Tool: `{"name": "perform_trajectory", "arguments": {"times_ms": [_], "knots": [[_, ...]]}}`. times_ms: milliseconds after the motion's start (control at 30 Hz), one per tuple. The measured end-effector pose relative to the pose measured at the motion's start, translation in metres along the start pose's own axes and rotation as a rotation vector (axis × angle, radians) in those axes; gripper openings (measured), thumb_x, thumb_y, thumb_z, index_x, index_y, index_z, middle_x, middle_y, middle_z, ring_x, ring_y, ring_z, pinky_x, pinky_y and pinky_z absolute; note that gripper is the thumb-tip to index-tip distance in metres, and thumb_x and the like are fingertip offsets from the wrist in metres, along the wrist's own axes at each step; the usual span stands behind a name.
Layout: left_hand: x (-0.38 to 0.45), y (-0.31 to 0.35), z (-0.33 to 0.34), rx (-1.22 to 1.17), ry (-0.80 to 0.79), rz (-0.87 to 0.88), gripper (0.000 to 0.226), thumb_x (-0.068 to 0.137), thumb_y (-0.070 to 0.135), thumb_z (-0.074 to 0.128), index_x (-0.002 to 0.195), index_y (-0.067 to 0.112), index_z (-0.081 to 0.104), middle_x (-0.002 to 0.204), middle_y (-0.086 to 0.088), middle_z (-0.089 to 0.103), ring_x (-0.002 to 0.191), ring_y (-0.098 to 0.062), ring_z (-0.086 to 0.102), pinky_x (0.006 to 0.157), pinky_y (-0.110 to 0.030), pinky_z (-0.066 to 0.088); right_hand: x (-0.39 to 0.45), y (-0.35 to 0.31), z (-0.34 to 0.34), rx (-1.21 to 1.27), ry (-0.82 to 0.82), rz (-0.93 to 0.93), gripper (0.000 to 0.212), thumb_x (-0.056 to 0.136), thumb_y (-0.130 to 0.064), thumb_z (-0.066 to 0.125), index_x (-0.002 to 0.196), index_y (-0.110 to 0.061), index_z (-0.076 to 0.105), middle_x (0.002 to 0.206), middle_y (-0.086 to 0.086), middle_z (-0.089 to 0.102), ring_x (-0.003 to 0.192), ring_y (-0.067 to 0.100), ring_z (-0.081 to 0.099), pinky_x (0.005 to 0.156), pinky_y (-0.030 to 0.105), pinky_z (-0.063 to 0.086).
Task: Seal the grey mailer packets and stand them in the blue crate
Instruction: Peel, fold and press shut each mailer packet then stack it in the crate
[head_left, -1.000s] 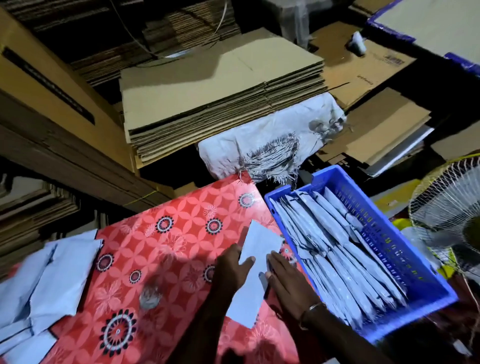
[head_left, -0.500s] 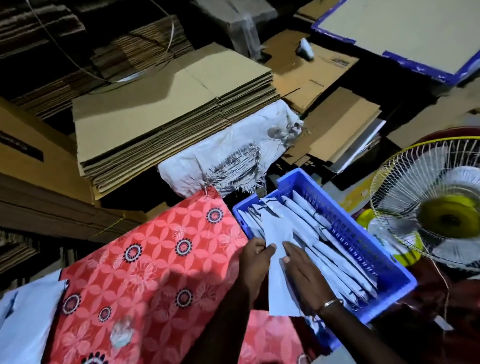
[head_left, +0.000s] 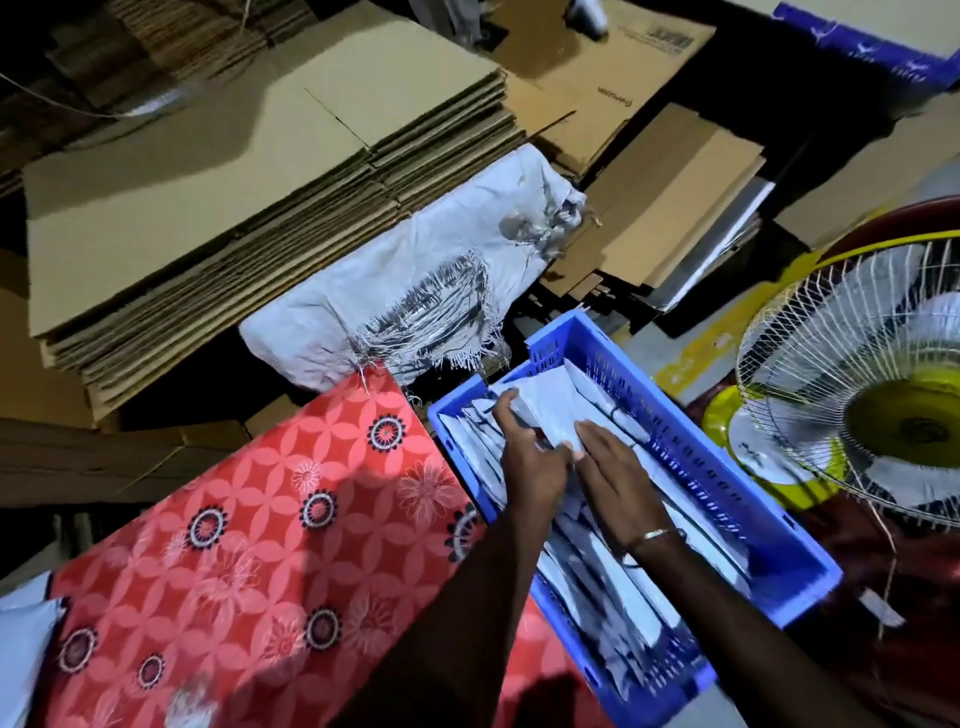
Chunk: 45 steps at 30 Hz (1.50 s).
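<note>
- Over the blue crate (head_left: 727, 467), both of my hands are working on one grey mailer packet (head_left: 545, 410), which is partly down inside the crate near its far end.
- My left hand (head_left: 530, 457) grips the packet's near-left edge, its fingers curled up around it and fingertips showing at the top.
- My right hand (head_left: 615, 478) lies against the packet's right side with fingers fairly straight; the thumb sits near the left hand. I cannot tell whether it pinches the packet or only presses on it.
- A thin metal bangle (head_left: 655, 534) rings my right wrist.
- Beneath and around my hands, a row of other packets (head_left: 623, 597) stands on edge, filling most of the crate's length; the near ones are blurred.
- To the crate's left lies a red floral-patterned cloth (head_left: 260, 519), touching or just beside the crate's left wall.
- At the far left edge I see a pale packet corner (head_left: 21, 644) resting on that cloth.
- Beyond the cloth sits a torn white woven sack (head_left: 415, 280), frayed at its middle.
- Behind the sack is a tall stack of flattened cardboard boxes (head_left: 234, 197), with more loose cardboard sheets (head_left: 675, 197) to its right.
- To the crate's right stands a table fan (head_left: 872, 395) with a white wire guard and yellow hub.
</note>
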<state>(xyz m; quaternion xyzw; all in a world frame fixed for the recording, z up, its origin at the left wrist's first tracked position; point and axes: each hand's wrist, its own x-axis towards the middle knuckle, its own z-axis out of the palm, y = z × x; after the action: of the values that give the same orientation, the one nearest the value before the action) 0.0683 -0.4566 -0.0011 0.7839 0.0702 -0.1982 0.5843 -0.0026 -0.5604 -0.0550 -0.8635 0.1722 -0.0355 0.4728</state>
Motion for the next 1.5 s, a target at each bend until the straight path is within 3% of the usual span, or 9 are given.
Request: {"name": "perform_trajectory", "arguments": {"times_ms": [233, 467, 600, 733, 833, 933, 1000, 1233, 1500], "knots": [[0.072, -0.028, 0.02, 0.086, -0.009, -0.092, 0.062, 0.081, 0.007, 0.063, 0.137, 0.033, 0.06, 0.11, -0.012, 0.071, 0.081, -0.026, 0.066, 0.086, -0.045, 0.06, 0.063, 0.04, 0.02, 0.028, -0.051, 0.109, 0.056, 0.102, -0.049, 0.037, 0.144, -0.017, 0.055, 0.151, 0.004, 0.051, 0.142, 0.019, 0.042, 0.12, 0.04, 0.03], [0.099, -0.03, 0.02, 0.275, -0.095, -0.157, 0.056, 0.093, 0.022, 0.07, 0.145, 0.012, 0.055, 0.149, -0.014, 0.051, 0.132, -0.026, 0.055, 0.114, -0.035, 0.042, 0.089, 0.077, 0.049, -0.089, -0.191, 0.185, 0.054, 0.104, -0.05, 0.035, 0.152, -0.026, 0.043, 0.155, 0.0, 0.045, 0.143, 0.019, 0.041, 0.12, 0.038, 0.03], [0.106, -0.03, 0.014, 0.338, -0.095, -0.153, 0.055, 0.097, 0.024, 0.067, 0.146, 0.005, 0.052, 0.149, -0.012, 0.037, 0.114, -0.012, 0.049, 0.099, -0.012, 0.031, 0.092, 0.073, 0.047, -0.075, -0.202, 0.238, 0.055, 0.105, -0.051, 0.036, 0.152, -0.024, 0.043, 0.157, 0.002, 0.044, 0.143, 0.021, 0.041, 0.12, 0.038, 0.029], [0.1, -0.026, 0.003, 0.289, -0.097, -0.13, 0.057, 0.099, 0.025, 0.066, 0.15, 0.011, 0.048, 0.142, -0.005, 0.031, 0.114, -0.017, 0.053, 0.097, -0.018, 0.037, 0.093, 0.054, 0.039, -0.1, -0.138, 0.215, 0.057, 0.106, -0.046, 0.035, 0.151, -0.013, 0.043, 0.156, 0.01, 0.043, 0.144, 0.025, 0.04, 0.12, 0.04, 0.029], [0.088, -0.02, -0.015, 0.228, -0.095, -0.069, 0.051, 0.095, 0.028, 0.07, 0.143, 0.016, 0.057, 0.137, -0.005, 0.039, 0.086, -0.005, 0.056, 0.086, -0.02, 0.043, 0.092, 0.024, 0.031, -0.147, -0.021, 0.135, 0.051, 0.106, -0.041, 0.037, 0.143, -0.01, 0.052, 0.146, 0.013, 0.053, 0.135, 0.029, 0.048, 0.113, 0.041, 0.037], [0.073, -0.023, -0.051, 0.148, -0.063, -0.005, 0.056, 0.077, 0.042, 0.07, 0.128, 0.019, 0.067, 0.131, -0.022, 0.058, 0.072, -0.006, 0.059, 0.084, -0.034, 0.055, 0.088, -0.018, 0.029, -0.115, 0.047, 0.004, 0.045, 0.105, -0.042, 0.036, 0.12, -0.012, 0.067, 0.119, 0.01, 0.066, 0.113, 0.03, 0.059, 0.094, 0.038, 0.047], [0.054, -0.026, -0.087, 0.127, -0.05, 0.019, 0.062, 0.073, 0.041, 0.067, 0.131, 0.016, 0.063, 0.127, -0.017, 0.062, 0.076, -0.008, 0.06, 0.083, -0.033, 0.054, 0.081, -0.047, 0.032, -0.086, 0.053, -0.098, 0.042, 0.103, -0.042, 0.035, 0.108, -0.016, 0.067, 0.107, 0.006, 0.067, 0.104, 0.028, 0.061, 0.088, 0.04, 0.048], [-0.048, -0.059, -0.264, 0.036, 0.182, -0.019, 0.065, 0.075, 0.037, 0.069, 0.135, 0.017, 0.06, 0.137, -0.006, 0.064, 0.113, -0.014, 0.063, 0.096, -0.027, 0.051, 0.018, -0.16, 0.091, -0.008, -0.076, -0.361, 0.025, 0.099, -0.03, 0.05, 0.108, -0.016, 0.07, 0.105, 0.004, 0.069, 0.104, 0.026, 0.063, 0.09, 0.04, 0.049], [-0.163, -0.115, -0.423, -0.039, 0.501, -0.106, 0.044, 0.075, 0.025, 0.061, 0.118, 0.031, 0.066, 0.113, 0.015, 0.071, 0.095, -0.008, 0.064, 0.074, -0.014, 0.05, -0.063, -0.267, 0.199, -0.029, -0.381, -0.547, 0.023, 0.095, -0.031, 0.053, 0.103, -0.023, 0.073, 0.1, -0.002, 0.072, 0.093, 0.021, 0.066, 0.075, 0.041, 0.055]]}}
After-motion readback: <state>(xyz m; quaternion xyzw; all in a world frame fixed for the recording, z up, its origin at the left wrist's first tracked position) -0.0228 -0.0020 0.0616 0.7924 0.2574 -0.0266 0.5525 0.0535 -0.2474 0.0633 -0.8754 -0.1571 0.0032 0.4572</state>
